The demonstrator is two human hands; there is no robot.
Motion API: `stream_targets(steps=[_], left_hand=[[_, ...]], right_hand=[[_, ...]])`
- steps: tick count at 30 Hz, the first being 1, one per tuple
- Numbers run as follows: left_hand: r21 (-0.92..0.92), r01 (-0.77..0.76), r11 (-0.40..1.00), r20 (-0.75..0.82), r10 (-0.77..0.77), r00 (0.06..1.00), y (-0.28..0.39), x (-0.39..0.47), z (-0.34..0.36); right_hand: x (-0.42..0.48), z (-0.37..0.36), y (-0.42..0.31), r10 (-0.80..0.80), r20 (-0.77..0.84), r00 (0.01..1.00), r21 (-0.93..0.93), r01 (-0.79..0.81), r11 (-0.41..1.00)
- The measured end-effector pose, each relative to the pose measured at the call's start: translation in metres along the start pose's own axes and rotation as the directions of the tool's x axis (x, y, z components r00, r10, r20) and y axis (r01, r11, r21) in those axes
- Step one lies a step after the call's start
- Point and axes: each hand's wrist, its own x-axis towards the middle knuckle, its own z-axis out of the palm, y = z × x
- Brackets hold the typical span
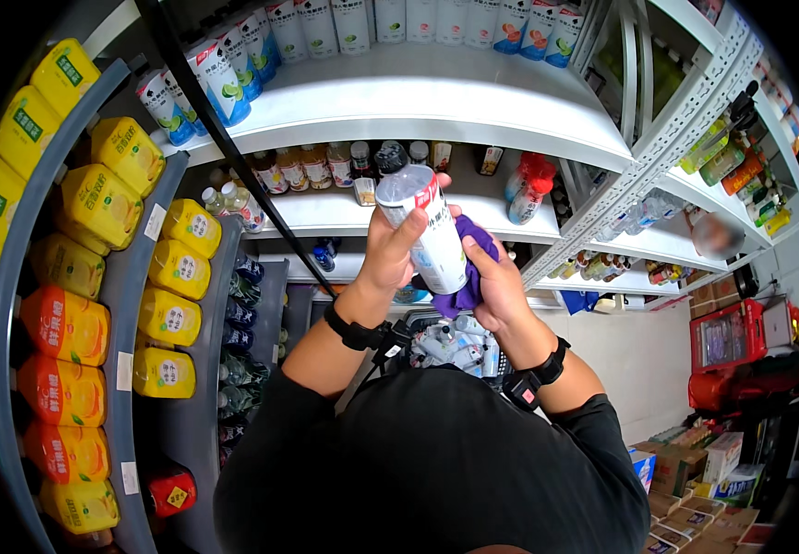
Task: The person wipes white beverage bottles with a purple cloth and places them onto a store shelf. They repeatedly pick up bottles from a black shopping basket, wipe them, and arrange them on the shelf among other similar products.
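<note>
A large plastic drink bottle with a black cap and a white label is held tilted in front of my chest. My left hand grips it around the shoulder, thumb across the label. My right hand clutches a purple cloth that presses against the bottle's lower side. Some of the right fingers are hidden behind the bottle and cloth. Below my hands, a dark basket holds several more bottles lying in disorder.
White shelving ahead carries rows of similar bottles, with smaller bottles one level down. Grey shelves at the left hold yellow and orange jugs. A black pole slants across the left. Cardboard boxes are stacked at the lower right.
</note>
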Motion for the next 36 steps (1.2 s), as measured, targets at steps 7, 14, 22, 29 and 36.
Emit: stream_targets(steps=[7, 14, 22, 29, 36], left_hand=[[-0.376, 0.205, 0.904, -0.155, -0.279, 0.948, 0.012, 0.021, -0.004], [-0.565, 0.100, 0.819, -0.223, -0.269, 0.937, 0.051, 0.038, -0.042], [-0.020, -0.042, 0.999, 0.036, 0.043, 0.998, 0.046, 0.008, -0.022], [0.351, 0.080, 0.933, 0.335, -0.205, 0.920, 0.052, 0.028, -0.011], [0.315, 0.068, 0.947, 0.099, -0.104, 0.990, 0.062, 0.061, 0.020]], right_hand=[[0.031, 0.073, -0.047, -0.477, 0.588, 0.653, -0.623, 0.742, 0.248], [0.012, 0.030, -0.032, -0.225, 0.894, 0.388, -0.434, 0.876, -0.210], [0.018, 0.037, 0.020, 0.039, -0.045, 0.998, 0.373, -0.020, 0.928], [0.015, 0.025, 0.019, 0.228, -0.014, 0.974, 0.157, -0.223, 0.962], [0.004, -0.050, 0.004, 0.154, 0.059, 0.986, 0.315, -0.165, 0.935]])
